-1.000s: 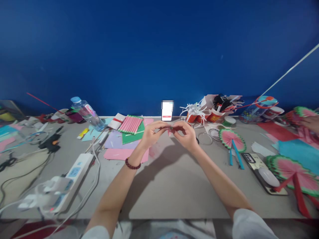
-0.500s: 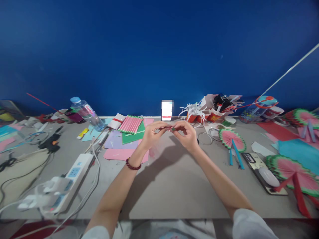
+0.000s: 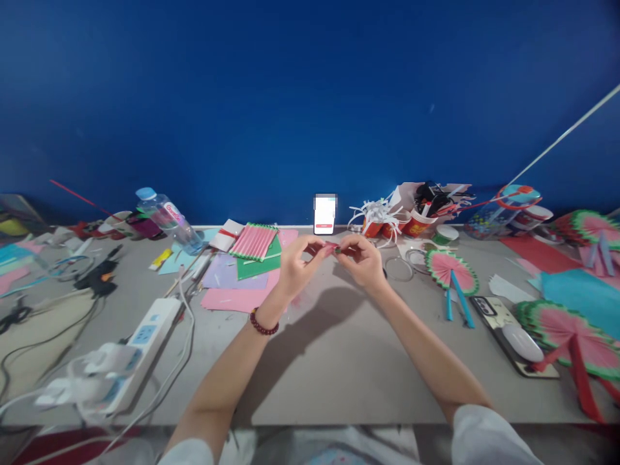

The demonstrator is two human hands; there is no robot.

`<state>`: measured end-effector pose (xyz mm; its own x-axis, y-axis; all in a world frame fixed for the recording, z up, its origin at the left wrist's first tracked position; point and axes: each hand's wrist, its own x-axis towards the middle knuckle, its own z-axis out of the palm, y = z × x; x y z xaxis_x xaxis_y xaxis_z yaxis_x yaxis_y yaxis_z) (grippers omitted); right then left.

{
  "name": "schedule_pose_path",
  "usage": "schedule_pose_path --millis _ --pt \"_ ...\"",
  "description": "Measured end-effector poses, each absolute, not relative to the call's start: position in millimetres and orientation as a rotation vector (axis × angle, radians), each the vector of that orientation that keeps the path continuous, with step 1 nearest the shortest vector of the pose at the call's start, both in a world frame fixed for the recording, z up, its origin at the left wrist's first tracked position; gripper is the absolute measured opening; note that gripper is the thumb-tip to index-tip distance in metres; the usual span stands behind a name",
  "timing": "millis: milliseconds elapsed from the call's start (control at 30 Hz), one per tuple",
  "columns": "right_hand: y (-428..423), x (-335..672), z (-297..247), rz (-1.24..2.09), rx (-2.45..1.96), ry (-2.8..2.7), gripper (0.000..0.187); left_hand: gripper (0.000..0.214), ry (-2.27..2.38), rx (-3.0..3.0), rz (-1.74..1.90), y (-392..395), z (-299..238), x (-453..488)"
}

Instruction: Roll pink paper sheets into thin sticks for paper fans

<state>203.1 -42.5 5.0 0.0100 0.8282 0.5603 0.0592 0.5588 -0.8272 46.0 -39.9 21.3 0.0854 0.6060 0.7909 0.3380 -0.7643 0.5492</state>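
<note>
Both my hands are raised over the middle of the grey table (image 3: 339,361), fingertips meeting. My left hand (image 3: 299,261), a dark red bead bracelet on its wrist, and my right hand (image 3: 361,258) pinch a small folded pink paper piece (image 3: 332,248) with a green edge between them. Behind them a phone (image 3: 325,214) stands upright against the blue wall. A pleated pink and green paper (image 3: 254,241) lies on coloured sheets just left of my left hand.
A power strip (image 3: 130,355) with cables lies at the left, a water bottle (image 3: 167,219) behind it. Paper cups (image 3: 411,223) with tools stand at the back right. Pink paper fans (image 3: 450,271) and a phone with a mouse (image 3: 520,342) lie at the right.
My hands have shifted slightly toward each other and upward, turning the small pink piece between the fingertips. The left wrist has moved a little right.
</note>
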Motion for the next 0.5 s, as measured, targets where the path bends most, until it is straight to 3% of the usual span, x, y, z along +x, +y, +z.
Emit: schedule_pose_path --millis 200,500 --pt "-39.3 204.7 4.3 0.941 -0.752 -1.339 0.022 0.011 0.802 2.292 1.719 -41.6 24.3 47.8" --pt "-41.8 204.6 9.9 0.979 -0.679 -1.316 0.019 0.019 0.788 2.233 1.714 -40.2 17.0 50.9"
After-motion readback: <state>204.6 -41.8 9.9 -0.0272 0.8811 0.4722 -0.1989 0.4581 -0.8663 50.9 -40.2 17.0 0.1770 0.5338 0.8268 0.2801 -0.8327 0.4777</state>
